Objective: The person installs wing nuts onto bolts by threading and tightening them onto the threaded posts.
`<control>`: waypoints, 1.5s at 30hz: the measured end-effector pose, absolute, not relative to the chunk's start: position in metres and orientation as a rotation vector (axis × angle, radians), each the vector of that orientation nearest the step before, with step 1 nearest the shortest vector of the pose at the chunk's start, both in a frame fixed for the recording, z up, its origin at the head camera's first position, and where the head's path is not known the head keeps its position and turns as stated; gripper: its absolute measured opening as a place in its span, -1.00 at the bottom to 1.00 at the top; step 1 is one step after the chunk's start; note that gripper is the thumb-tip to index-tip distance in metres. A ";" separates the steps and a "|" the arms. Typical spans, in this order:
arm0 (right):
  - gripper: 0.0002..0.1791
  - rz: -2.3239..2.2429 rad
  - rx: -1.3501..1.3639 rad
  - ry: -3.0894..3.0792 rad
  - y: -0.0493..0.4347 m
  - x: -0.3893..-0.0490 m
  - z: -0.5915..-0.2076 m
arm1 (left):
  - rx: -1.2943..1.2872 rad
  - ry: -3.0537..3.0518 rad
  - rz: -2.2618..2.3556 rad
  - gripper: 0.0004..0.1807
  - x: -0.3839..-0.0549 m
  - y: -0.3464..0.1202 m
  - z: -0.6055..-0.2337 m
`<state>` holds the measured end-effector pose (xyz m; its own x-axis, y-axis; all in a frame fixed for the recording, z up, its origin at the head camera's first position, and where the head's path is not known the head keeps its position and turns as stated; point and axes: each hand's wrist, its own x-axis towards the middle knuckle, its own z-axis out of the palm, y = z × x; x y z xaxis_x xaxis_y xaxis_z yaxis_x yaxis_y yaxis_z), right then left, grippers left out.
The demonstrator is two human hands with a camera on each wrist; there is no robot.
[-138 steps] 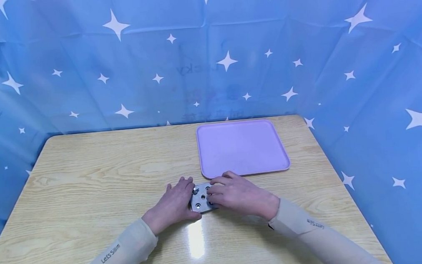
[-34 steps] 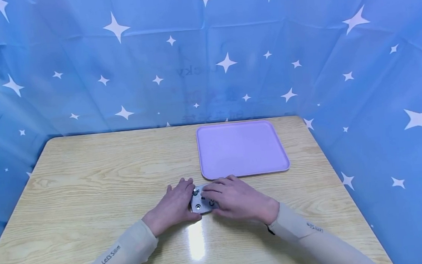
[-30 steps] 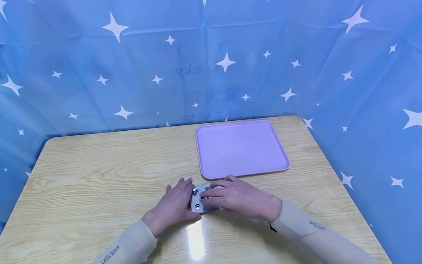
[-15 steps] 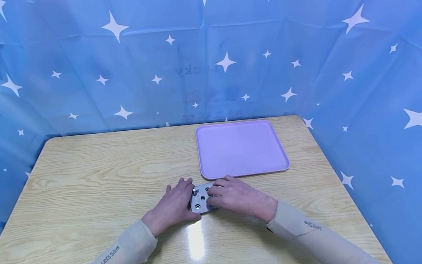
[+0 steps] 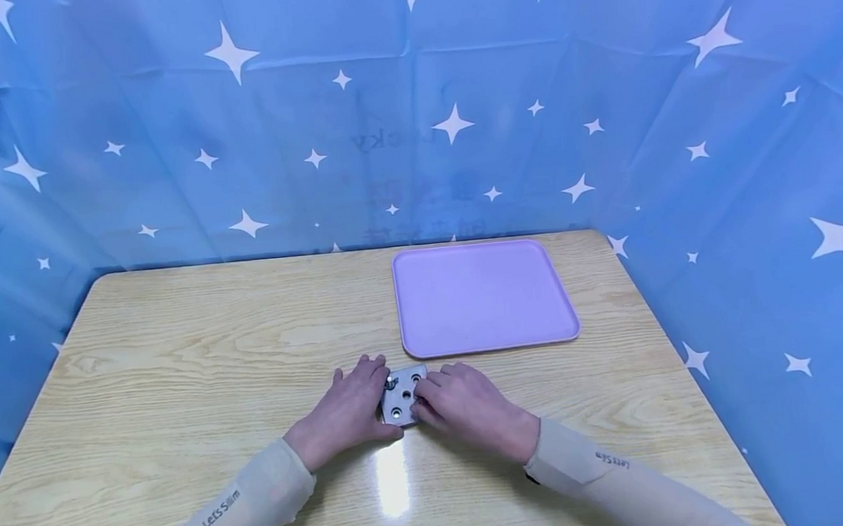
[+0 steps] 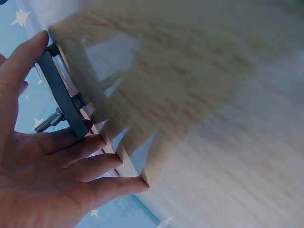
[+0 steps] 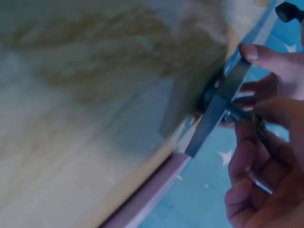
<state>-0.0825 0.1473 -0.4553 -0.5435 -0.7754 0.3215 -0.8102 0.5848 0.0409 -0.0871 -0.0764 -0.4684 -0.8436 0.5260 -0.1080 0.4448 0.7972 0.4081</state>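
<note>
A small grey metal plate (image 5: 400,402) with several holes lies on the table between my hands. My left hand (image 5: 345,405) grips its left side, thumb at the near corner and fingers at the far one. A bolt with a wing nut (image 6: 54,118) sticks out of the plate in the left wrist view, close to the index finger. At the plate's right side, my right hand (image 5: 471,405) pinches a second wing nut (image 7: 259,124) on an upright bolt, largely hidden by the fingers. Dark feet (image 6: 78,99) show under the plate.
A purple tray (image 5: 485,297) lies behind the plate, toward the back right of the wooden table (image 5: 232,330). Blue cloth (image 5: 275,142) with white stars hangs behind the table and at its sides.
My right hand has shifted between poses at the plate's right side; its fingers are now drawn together on the wing nut, uncovering the far right hole. The left hand and plate stay put.
</note>
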 end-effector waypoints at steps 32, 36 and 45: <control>-0.93 -0.036 1.514 -2.482 0.154 -0.091 -0.447 | 0.732 2.752 0.549 0.03 -0.089 -0.075 -0.469; -0.89 0.073 1.463 -2.487 0.150 -0.088 -0.452 | 0.737 2.759 0.542 0.03 -0.088 -0.075 -0.469; -0.59 0.090 1.439 -2.634 0.158 -0.089 -0.438 | 0.762 2.770 0.551 0.03 -0.088 -0.076 -0.468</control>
<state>-0.0890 0.1575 -0.4384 -0.5334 -0.8326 0.1495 -0.8408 0.5411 0.0138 -0.0879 -0.0764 -0.4683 -0.8426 0.5279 -0.1063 0.4470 0.7957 0.4086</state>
